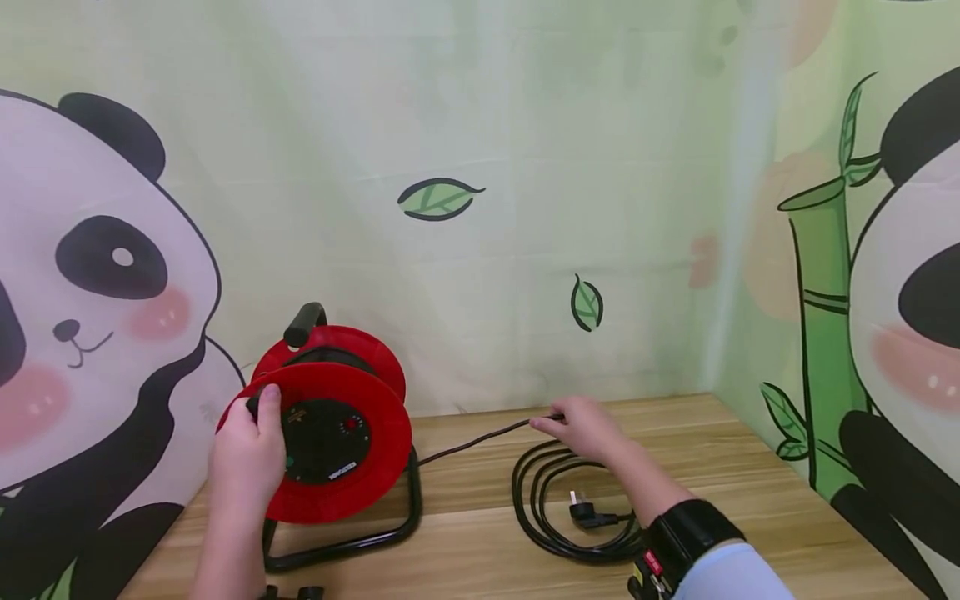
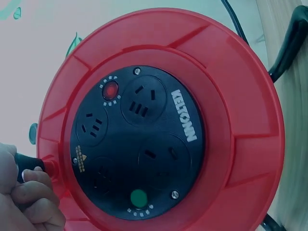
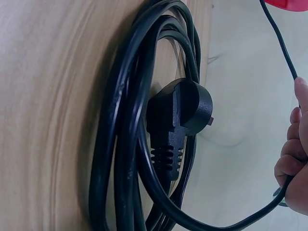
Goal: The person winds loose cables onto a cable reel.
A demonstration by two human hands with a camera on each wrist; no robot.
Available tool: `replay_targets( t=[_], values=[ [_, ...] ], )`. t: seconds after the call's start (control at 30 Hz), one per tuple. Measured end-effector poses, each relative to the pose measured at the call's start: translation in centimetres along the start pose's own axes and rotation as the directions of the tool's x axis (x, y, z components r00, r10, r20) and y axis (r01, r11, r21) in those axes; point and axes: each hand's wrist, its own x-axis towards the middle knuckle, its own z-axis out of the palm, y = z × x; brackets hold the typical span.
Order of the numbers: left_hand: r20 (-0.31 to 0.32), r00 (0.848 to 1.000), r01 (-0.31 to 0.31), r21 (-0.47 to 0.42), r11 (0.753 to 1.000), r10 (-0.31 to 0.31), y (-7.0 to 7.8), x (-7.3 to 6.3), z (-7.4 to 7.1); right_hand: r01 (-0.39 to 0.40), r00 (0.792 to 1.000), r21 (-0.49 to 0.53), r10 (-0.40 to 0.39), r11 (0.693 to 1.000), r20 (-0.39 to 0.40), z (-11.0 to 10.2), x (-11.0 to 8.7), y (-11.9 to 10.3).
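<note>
KELTONN [image 2: 184,115] is printed in white capitals on the black socket panel [image 2: 130,126] of the red cable reel [image 2: 252,120]. The small white characters [image 2: 140,212] around the red button [image 2: 110,90] and green button [image 2: 138,198], and the yellow print [image 2: 80,159] at the panel's edge, cannot be read.

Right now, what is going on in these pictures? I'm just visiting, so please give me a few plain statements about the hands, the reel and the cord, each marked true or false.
1. The left hand holds the knob on the reel. True.
2. The right hand holds the plug. False: it holds the cord; the plug lies inside the coil.
3. The cord runs between the reel and the right hand. True.
4. The panel is white. False: it is black.
5. The panel has a green round spot. True.
6. In the head view, the coil lies left of the reel. False: it lies to the right.
</note>
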Motion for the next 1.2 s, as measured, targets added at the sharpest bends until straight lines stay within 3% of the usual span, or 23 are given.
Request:
replay_targets(
  t=[0.27, 0.53, 0.7, 0.8, 0.97, 1.2],
  values=[
    [-0.043, 0.994, -0.096, 0.102, 0.990, 0.100, 1.1, -0.1, 1.3, 0.032, 0.999, -0.007, -0.032, 0.999, 0.022, 0.4, 0.2, -0.7],
    [-0.090, 0.973, -0.205, 0.080, 0.976, 0.212, 2.3, -0.7, 3.5, 0.086, 0.995, -0.004, -0.086, 0.996, 0.040, 1.1, 0.5, -2.2],
    [-0.118, 0.963, -0.230, 0.102, 0.968, 0.241, 3.2, -1.0, 4.6, 0.083, 0.994, 0.005, -0.083, 0.997, 0.067, 1.5, 0.7, -3.1],
    [-0.109, 0.962, -0.235, 0.124, 0.964, 0.249, 3.6, -1.3, 5.4, 0.110, 0.990, 0.007, -0.110, 0.994, 0.084, 1.9, 0.9, -3.7],
    [-0.043, 0.971, -0.228, 0.138, 0.964, 0.236, 4.2, -1.8, 6.7, 0.156, 0.982, 0.023, -0.157, 0.988, 0.106, 2.5, 1.0, -4.9],
    [0.039, 0.974, -0.228, 0.169, 0.959, 0.225, 4.8, -2.4, 7.9, 0.192, 0.975, -0.050, -0.184, 0.980, 0.125, 3.5, 1.5, -6.8]
  ],
)
